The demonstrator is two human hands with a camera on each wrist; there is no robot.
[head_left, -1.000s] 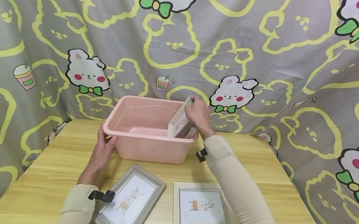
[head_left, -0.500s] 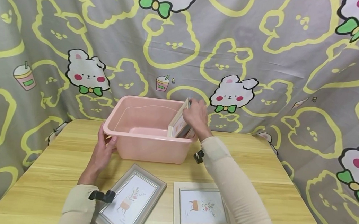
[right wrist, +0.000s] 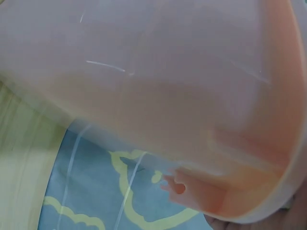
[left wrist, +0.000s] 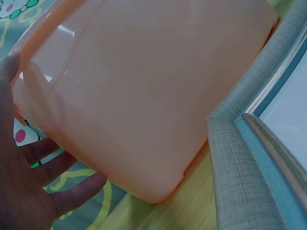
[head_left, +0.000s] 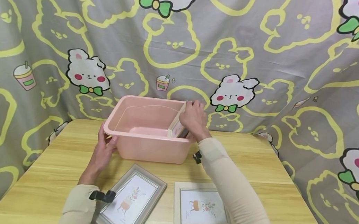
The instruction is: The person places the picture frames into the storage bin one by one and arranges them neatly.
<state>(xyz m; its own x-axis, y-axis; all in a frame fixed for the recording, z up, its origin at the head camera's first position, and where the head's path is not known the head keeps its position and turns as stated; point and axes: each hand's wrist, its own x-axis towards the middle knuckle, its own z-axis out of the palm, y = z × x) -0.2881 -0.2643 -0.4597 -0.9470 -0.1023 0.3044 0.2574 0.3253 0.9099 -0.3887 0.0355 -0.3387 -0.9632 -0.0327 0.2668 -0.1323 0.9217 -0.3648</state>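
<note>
Right hand [head_left: 194, 118] pinches a photo frame [head_left: 175, 127], face turned leftward, long axis slanting up and away.

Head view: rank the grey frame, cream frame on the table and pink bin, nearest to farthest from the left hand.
1. Pink bin: the left hand touches its left end.
2. Grey frame: in front of the bin, toward the left.
3. Cream frame: right of the grey frame.

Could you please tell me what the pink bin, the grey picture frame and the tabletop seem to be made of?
Pink bin: likely glossy moulded plastic, given bright highlights and rounded corners.
Grey picture frame: perhaps wood or plastic; its face shows fine, cloth-like crosshatching.
Tabletop: wood or wood-look laminate, showing streaky yellow grain.
</note>
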